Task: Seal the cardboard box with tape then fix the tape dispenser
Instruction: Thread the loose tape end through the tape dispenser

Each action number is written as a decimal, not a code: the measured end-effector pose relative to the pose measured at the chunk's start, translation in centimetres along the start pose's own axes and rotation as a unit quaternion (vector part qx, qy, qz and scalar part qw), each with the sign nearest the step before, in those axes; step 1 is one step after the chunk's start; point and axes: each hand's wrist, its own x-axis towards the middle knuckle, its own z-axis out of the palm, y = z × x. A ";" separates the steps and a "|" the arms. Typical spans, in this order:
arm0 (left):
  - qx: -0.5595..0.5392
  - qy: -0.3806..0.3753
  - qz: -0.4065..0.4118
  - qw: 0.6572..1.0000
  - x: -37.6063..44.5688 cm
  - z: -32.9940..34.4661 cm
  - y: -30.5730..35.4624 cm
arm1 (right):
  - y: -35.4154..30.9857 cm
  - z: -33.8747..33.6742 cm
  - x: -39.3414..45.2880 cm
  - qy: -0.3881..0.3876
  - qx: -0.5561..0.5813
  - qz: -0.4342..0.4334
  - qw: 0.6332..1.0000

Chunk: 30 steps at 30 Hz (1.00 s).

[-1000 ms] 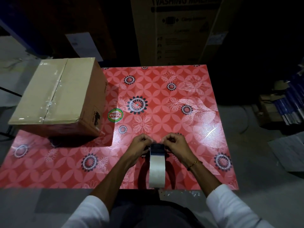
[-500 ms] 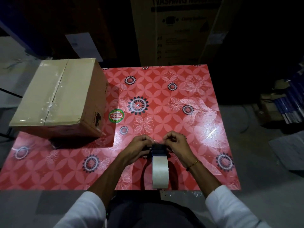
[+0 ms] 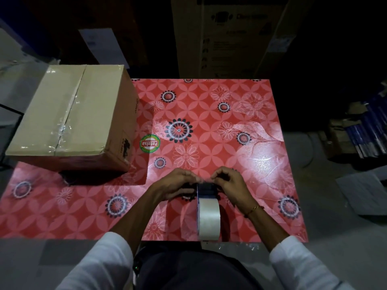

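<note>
I log one desk [image 3: 240, 105], red floral cover: cardboard box [image 3: 69, 120] at far-left corner, tape dispenser [image 3: 208, 208] at near edge, round sticker [image 3: 150, 144] mid-desk.

White sleeves [image 3: 98, 262] (gold bracelet [image 3: 254, 208] right)

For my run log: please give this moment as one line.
box: taped, left | left hand, right hand: on tape dispenser front | tape roll: mounted

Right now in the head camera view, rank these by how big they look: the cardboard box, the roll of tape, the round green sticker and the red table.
1. red table
2. cardboard box
3. roll of tape, though it sits nearer the camera, which enlarges it
4. round green sticker
</note>
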 end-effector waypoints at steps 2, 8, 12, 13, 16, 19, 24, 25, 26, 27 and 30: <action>-0.012 -0.024 -0.009 1.000 0.0 -0.4 0.2 | -0.2 0.1 0.2 0.000 0.017 0.024 1.000; -0.065 -0.047 -0.015 0.997 -0.1 -1.0 0.0 | -0.1 0.2 0.6 0.008 0.018 0.042 0.999; -0.033 -0.028 -0.010 0.999 0.4 -0.3 0.4 | 0.0 0.3 0.4 0.012 0.009 0.032 0.999; -0.020 -0.026 -0.008 0.999 0.5 -0.2 0.6 | -0.1 0.3 0.4 0.013 0.008 0.029 0.999; 0.013 -0.025 -0.005 1.000 0.7 -0.2 0.7 | -0.1 0.2 0.4 0.015 0.001 0.020 1.000; 0.036 -0.033 -0.005 0.999 0.9 -0.3 0.8 | 0.0 0.2 0.7 0.015 -0.008 0.025 1.000; 0.062 -0.033 -0.011 0.997 1.1 -0.3 1.3 | 0.0 0.2 0.6 0.007 -0.006 0.036 0.999; 0.063 -0.034 -0.013 0.997 1.1 -0.3 1.3 | 0.1 0.2 0.6 0.006 -0.007 0.034 0.999; 0.063 -0.035 -0.014 0.997 1.1 -0.4 1.3 | 0.1 0.2 0.6 0.005 -0.007 0.032 0.999; 0.062 -0.034 -0.013 0.997 1.1 -0.4 1.3 | 0.1 0.2 0.6 0.004 -0.008 0.030 1.000; 0.063 -0.022 -0.013 0.998 1.2 -0.4 1.2 | -0.2 0.2 0.5 0.002 -0.009 0.030 0.999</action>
